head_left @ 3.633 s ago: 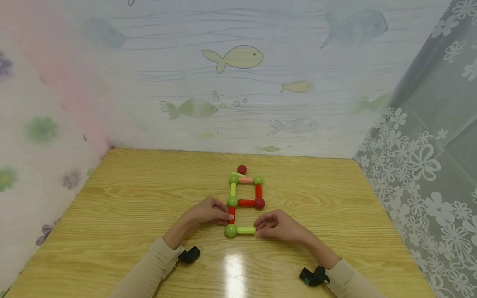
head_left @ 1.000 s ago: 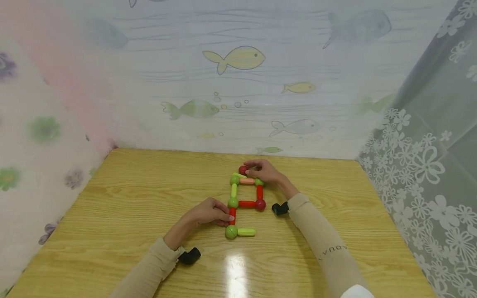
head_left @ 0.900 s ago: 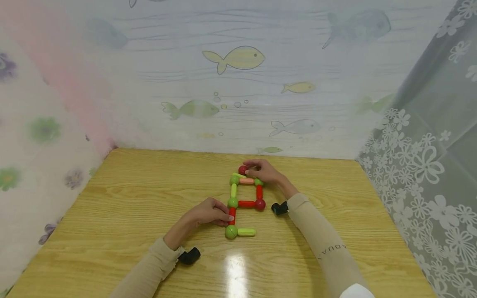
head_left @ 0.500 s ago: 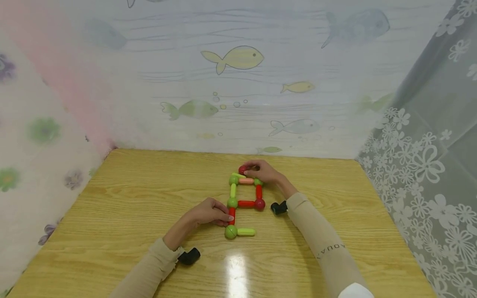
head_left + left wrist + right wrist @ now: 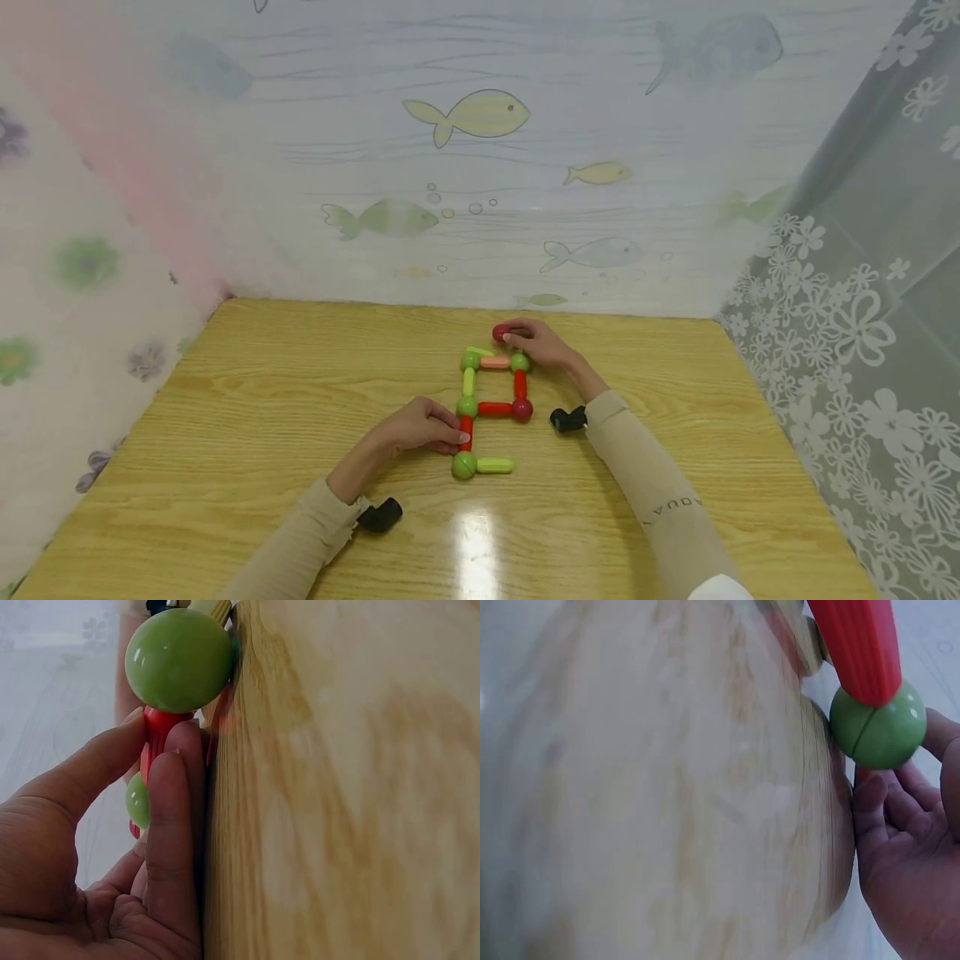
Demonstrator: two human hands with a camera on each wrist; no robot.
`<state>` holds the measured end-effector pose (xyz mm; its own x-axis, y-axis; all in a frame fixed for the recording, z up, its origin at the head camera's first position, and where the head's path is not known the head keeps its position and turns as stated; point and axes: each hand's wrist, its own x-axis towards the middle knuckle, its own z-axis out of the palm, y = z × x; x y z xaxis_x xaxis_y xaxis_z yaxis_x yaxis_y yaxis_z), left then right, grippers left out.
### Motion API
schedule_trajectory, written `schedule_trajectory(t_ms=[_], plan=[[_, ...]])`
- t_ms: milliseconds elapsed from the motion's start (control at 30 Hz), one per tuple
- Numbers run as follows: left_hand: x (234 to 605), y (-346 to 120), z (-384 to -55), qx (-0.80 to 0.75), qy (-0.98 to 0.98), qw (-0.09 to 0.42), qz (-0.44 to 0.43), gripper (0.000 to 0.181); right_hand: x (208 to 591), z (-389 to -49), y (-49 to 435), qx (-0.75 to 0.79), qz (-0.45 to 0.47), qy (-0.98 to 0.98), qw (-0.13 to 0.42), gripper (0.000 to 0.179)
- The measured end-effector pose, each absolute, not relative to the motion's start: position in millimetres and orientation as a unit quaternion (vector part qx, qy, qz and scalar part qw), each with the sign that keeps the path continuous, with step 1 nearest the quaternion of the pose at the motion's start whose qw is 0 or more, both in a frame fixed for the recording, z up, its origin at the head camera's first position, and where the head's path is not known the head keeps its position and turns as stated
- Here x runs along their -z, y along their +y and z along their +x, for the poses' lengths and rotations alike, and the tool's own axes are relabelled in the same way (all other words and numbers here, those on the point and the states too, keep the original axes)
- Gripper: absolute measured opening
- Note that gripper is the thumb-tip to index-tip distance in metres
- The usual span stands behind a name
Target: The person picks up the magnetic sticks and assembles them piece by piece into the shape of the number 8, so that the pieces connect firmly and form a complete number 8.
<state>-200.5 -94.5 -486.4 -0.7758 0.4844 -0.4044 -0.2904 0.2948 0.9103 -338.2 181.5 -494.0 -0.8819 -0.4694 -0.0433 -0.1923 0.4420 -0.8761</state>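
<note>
A flat figure of magnetic rods and balls lies on the table. My left hand (image 5: 420,427) pinches its red rod (image 5: 467,424) between thumb and fingers, just beyond the near green ball (image 5: 464,465). A yellow-green rod (image 5: 495,466) points right from that ball. At the far end, my right hand (image 5: 547,344) holds a loose red ball (image 5: 500,333) at its fingertips, beside the far right green ball (image 5: 520,362). A short yellow-green rod (image 5: 480,351) lies behind the far left green ball (image 5: 470,361). In the right wrist view, a green ball (image 5: 877,727) partly covers my fingers.
The wooden table (image 5: 300,350) meets a fish-printed wall covering (image 5: 480,208) at the back. A flowered curtain (image 5: 847,350) hangs on the right. Black wrist devices (image 5: 381,516) sit at both cuffs.
My right hand has gone from the near yellow-green rod to the far red ball and gripped it. It has just shifted the ball slightly right and away. My left hand stays put.
</note>
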Motion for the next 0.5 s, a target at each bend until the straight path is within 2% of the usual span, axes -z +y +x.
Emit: schedule_trajectory(t_ms=[500], plan=[[486.5,-95.5,-196.9,-0.589,0.742,0.313,0.069,0.039,498.0,-312.6,223.6,0.562,-0.138,0.805,0.133,0.042]])
